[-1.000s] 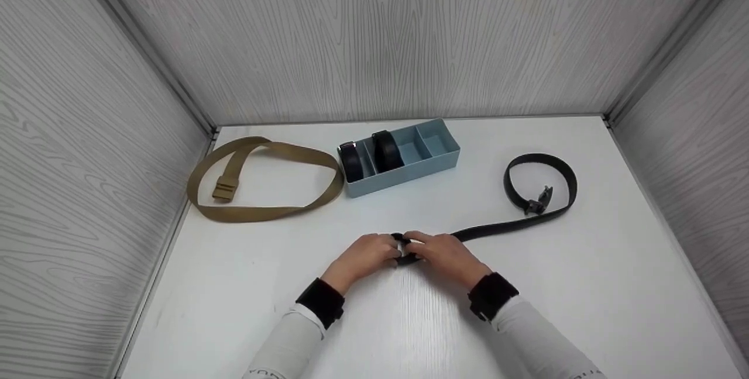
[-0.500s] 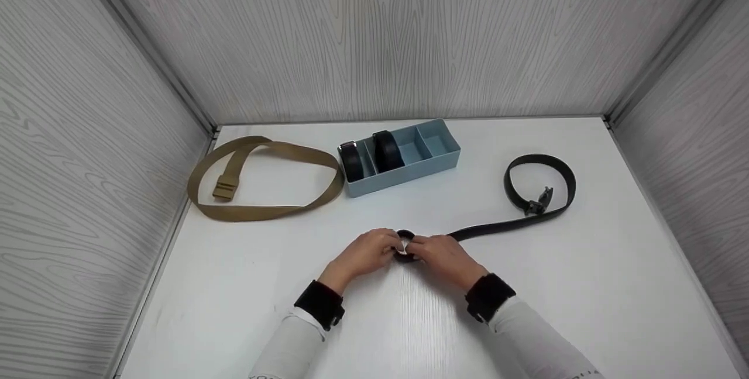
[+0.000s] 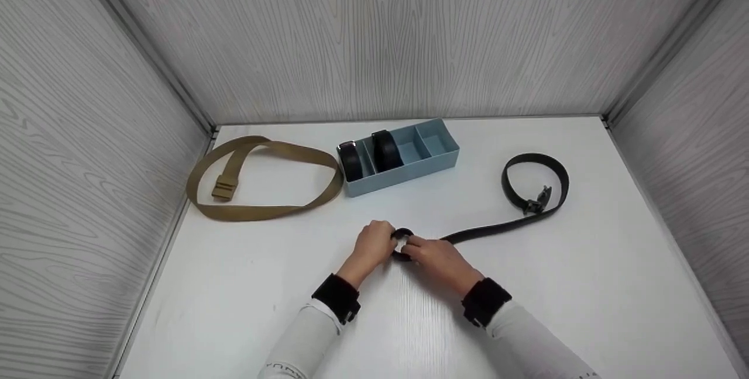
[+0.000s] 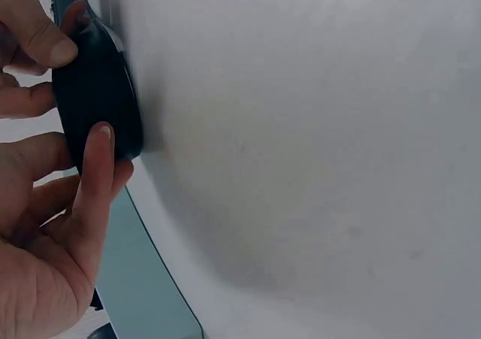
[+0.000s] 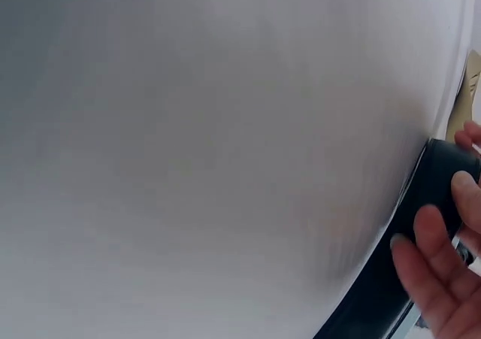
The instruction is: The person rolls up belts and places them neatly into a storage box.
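a white table inside grey wood-grain walls. the landmark is a blue box with compartments at the back centre of the table.

a black belt lies in front of the box and to its right. its near end is wound into a small tight roll between two hands, in front of the box. from the roll the strap runs in a long line away to the right and slightly back, then curls into an open loop well right of the box, where the buckle lies.

the left hand and right hand meet at the roll, forearms in white sleeves angled inward from the near edge, dark bands at both wrists.

the head view hides the fingers' grip. the left wrist view shows it: the left hand curls round the black roll, a fingertip on its face, thumb above. the right wrist view shows the right hand's fingers lying against the belt's outer strap; whether they pinch it cannot be told.

two rolled dark belts stand in the box's left compartments. a tan belt lies looped left of the box.
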A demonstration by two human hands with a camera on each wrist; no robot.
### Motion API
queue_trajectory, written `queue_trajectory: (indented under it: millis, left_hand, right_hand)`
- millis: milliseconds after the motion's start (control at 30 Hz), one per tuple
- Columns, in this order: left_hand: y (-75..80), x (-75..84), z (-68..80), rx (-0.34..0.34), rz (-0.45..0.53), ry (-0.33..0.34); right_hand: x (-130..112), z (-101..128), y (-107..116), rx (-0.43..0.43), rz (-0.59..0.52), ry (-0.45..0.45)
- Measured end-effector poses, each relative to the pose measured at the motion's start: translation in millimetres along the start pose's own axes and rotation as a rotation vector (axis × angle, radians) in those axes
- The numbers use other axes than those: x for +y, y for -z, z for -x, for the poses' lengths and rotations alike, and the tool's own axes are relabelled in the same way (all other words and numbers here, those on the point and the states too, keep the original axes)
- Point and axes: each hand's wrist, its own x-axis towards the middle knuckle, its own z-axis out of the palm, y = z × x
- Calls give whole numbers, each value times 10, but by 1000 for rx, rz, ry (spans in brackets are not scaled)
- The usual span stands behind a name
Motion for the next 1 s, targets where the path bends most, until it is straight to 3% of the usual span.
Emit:
queue_trajectory:
  millis: [167, 367, 500, 667, 800, 900, 1000]
  left_hand:
    - [14, -16, -68, -23, -115, -87]
    - [54, -47, -129, -55, -239, -240]
    - [48, -58, -138, -46, -245, -286]
    - [0, -56, -111, -11, -145, -241]
    - [-25, -21, -66, 7, -88, -122]
    - [-29, 24, -41, -16, -65, -24]
    - [-26, 67, -41, -42, -51, 28]
  right_hand:
    - [106, 23, 62, 20, -10, 40]
    - [151, 1, 60, 12, 21, 147]
    - [135, -34, 47, -9, 27, 153]
    - [108, -60, 15, 5, 23, 114]
    - [79, -61, -21, 32, 14, 80]
    - [56, -63, -37, 38, 14, 57]
    - [41, -59, -25, 31, 6, 44]
